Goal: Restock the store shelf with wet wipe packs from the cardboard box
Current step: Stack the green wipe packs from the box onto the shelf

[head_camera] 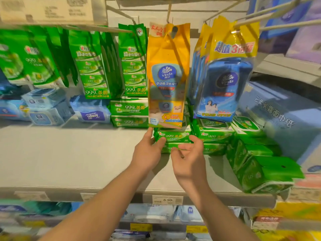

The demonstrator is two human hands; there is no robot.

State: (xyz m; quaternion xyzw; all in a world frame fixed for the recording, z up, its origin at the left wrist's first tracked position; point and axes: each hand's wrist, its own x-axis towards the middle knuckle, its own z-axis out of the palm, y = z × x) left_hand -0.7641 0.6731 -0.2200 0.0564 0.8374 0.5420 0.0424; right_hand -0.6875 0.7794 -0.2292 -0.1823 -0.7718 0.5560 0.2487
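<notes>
A green wet wipe pack (173, 136) lies on top of another green pack on the grey shelf (69, 157), under a hanging yellow Vinda bag (167, 75). My left hand (147, 152) grips the pack's left end, thumb in front and fingers reaching up beside it. My right hand (188, 159) holds the pack's right end with curled fingers. More green packs (213, 134) are stacked just to the right, and a stack of two (129, 113) stands to the left. The cardboard box is out of view.
Green multi-packs (93, 66) and blue Vinda packs (224, 87) hang from hooks above the shelf. Bundled green packs (260, 167) lie at the shelf's right end. Blue and white wipe packs (92, 112) sit at the back left. A price tag (167, 200) marks the front edge.
</notes>
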